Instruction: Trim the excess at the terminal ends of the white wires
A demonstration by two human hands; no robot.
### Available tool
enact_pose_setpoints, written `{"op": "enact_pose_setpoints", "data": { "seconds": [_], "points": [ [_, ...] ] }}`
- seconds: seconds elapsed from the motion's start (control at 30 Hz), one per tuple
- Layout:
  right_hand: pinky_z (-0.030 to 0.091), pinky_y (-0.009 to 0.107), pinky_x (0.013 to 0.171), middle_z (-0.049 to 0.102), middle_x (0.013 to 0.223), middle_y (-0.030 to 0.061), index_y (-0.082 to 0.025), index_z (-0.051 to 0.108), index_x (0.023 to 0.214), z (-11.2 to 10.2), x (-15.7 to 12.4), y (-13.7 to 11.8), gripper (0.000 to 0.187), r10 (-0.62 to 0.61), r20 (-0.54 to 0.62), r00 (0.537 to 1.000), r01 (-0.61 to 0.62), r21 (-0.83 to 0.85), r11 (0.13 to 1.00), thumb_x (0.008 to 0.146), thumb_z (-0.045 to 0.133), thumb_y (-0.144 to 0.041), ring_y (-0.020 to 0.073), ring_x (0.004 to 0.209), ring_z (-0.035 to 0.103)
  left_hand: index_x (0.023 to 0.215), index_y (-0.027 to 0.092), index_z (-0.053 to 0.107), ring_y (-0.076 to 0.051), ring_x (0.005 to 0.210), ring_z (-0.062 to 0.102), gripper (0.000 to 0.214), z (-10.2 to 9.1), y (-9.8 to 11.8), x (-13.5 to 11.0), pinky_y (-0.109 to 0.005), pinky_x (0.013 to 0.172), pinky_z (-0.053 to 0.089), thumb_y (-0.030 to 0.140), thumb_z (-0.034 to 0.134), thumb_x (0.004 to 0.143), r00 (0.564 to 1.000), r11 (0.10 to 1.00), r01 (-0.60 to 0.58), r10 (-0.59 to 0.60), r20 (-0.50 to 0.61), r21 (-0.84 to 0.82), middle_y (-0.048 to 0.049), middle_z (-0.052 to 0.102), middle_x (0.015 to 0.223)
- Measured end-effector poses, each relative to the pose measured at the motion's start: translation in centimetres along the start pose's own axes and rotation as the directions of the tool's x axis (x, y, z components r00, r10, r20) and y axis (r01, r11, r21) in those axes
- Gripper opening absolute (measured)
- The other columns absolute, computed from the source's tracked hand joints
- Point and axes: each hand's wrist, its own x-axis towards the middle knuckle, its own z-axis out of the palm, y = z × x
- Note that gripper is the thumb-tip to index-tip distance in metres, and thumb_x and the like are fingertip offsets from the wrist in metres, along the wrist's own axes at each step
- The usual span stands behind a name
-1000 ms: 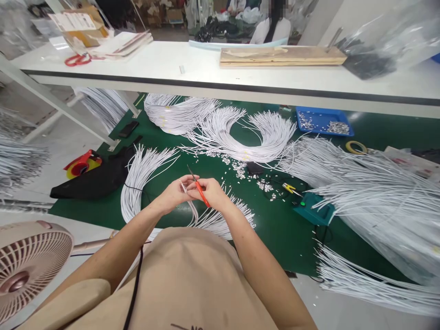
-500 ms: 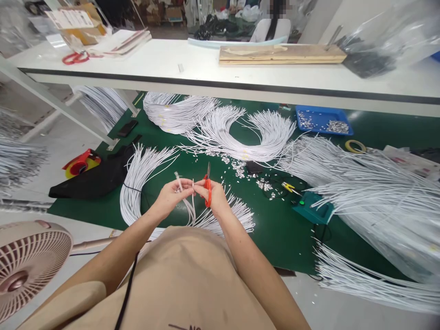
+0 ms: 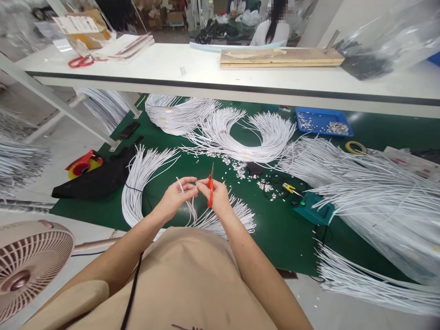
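Observation:
My left hand (image 3: 177,198) is closed in a pinch on a thin white cable (image 3: 189,207) that runs down toward my lap. My right hand (image 3: 216,195) is closed around small red-handled snips (image 3: 211,188), blades pointing up and away. The thumb and forefinger of that hand also meet the cable's end right beside my left fingertips. Both hands hover above a green mat (image 3: 275,229). A bundle of white cables (image 3: 220,217) fans out just under my right wrist.
Curved bundles of white cables (image 3: 240,133) and small cut bits lie across the mat. A blue tray (image 3: 323,121) holds metal pieces at back right. A teal device (image 3: 314,208), a fan (image 3: 30,261) at lower left, and a white shelf (image 3: 206,68) overhead surround me.
The snips swung from a leftward slant to upright in my right hand. Both hands stayed together over the mat, fingertips closing in on the cable end.

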Motion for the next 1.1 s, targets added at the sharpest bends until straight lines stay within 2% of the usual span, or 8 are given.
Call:
{"op": "enact_pose_setpoints", "data": {
  "seconds": [0.1,0.17,0.23,0.33,0.57,0.7,0.87,1.1],
  "points": [
    [0.04,0.024,0.064,0.064,0.076,0.0017,-0.018,0.066,0.081,-0.7,-0.3,0.7,0.025,-0.05,-0.017,0.999,0.042,-0.326,0.945,0.073,0.057,-0.04,0.0133,0.069,0.056,0.1,0.016,0.058,-0.012,0.068,0.058,0.043,-0.2,0.2,0.0,-0.02,0.056,0.036,0.032,0.072,0.063,0.999,0.999,-0.002,0.003,-0.032,0.032,-0.0012,0.062,0.074],
    [0.037,0.023,0.063,0.064,0.08,0.0024,-0.019,0.066,0.08,-1.2,-0.5,1.0,0.024,-0.058,0.013,0.998,0.055,-0.56,0.827,0.072,0.059,-0.041,0.0138,0.072,0.056,0.093,0.015,0.06,-0.012,0.067,0.058,0.037,-0.3,0.3,0.0,-0.02,0.056,0.037,0.032,0.072,0.062,0.999,0.998,0.004,-0.001,-0.054,0.057,-0.002,0.063,0.074],
    [0.034,0.022,0.06,0.063,0.08,0.0028,-0.019,0.065,0.079,-1.5,-0.6,1.2,0.026,-0.043,0.057,0.997,0.071,-0.723,0.687,0.073,0.058,-0.044,0.0137,0.071,0.055,0.087,0.015,0.061,-0.012,0.066,0.058,0.031,-0.3,0.3,0.0,-0.02,0.056,0.037,0.031,0.072,0.062,0.998,0.997,0.009,-0.004,-0.068,0.08,-0.0027,0.064,0.072],
    [0.032,0.022,0.058,0.062,0.08,0.0029,-0.02,0.063,0.077,-1.5,-0.7,0.9,0.029,-0.035,0.125,0.992,0.124,-0.834,0.538,0.078,0.052,-0.046,0.0131,0.069,0.055,0.084,0.015,0.062,-0.013,0.066,0.058,0.028,-0.3,0.4,0.1,-0.021,0.057,0.038,0.031,0.072,0.063,0.997,0.994,0.007,0.0,-0.072,0.106,-0.0029,0.064,0.07],
    [0.032,0.026,0.067,0.064,0.079,0.0038,-0.021,0.063,0.075,-1.3,-0.8,-0.8,0.03,-0.053,0.192,0.98,0.199,-0.923,0.329,0.083,0.043,-0.041,0.0155,0.072,0.057,0.081,0.015,0.062,-0.014,0.067,0.058,0.027,-0.3,0.6,0.1,-0.022,0.056,0.037,0.035,0.07,0.064,0.996,0.987,-0.013,0.026,-0.08,0.158,-0.0029,0.064,0.072],
    [0.033,0.028,0.068,0.064,0.078,0.0051,-0.02,0.064,0.074,-1.3,-0.9,-1.2,0.028,-0.064,0.196,0.978,0.206,-0.941,0.269,0.083,0.044,-0.037,0.0168,0.073,0.059,0.083,0.015,0.062,-0.014,0.067,0.057,0.027,-0.5,0.7,0.0,-0.022,0.057,0.037,0.036,0.067,0.067,0.997,0.978,-0.03,0.044,-0.059,0.207,-0.0032,0.063,0.072],
    [0.034,0.028,0.066,0.065,0.081,0.0073,-0.02,0.065,0.075,-1.3,-0.9,-1.2,0.029,-0.038,0.172,0.984,0.175,-0.939,0.295,0.083,0.045,-0.039,0.018,0.074,0.059,0.082,0.015,0.064,-0.015,0.065,0.057,0.028,-0.3,1.1,-0.1,-0.024,0.061,0.04,0.035,0.069,0.064,0.996,0.97,-0.03,0.05,-0.078,0.242,-0.0029,0.064,0.069],
    [0.035,0.028,0.067,0.065,0.083,0.0084,-0.019,0.066,0.078,-1.2,-1.1,-0.8,0.027,-0.048,0.168,0.985,0.175,-0.942,0.287,0.083,0.046,-0.037,0.0186,0.076,0.059,0.081,0.014,0.065,-0.016,0.063,0.059,0.026,0.0,1.4,-0.1,-0.026,0.058,0.042,0.038,0.061,0.069,0.994,0.946,-0.023,0.056,-0.093,0.325,-0.005,0.067,0.07]
  ]
}}
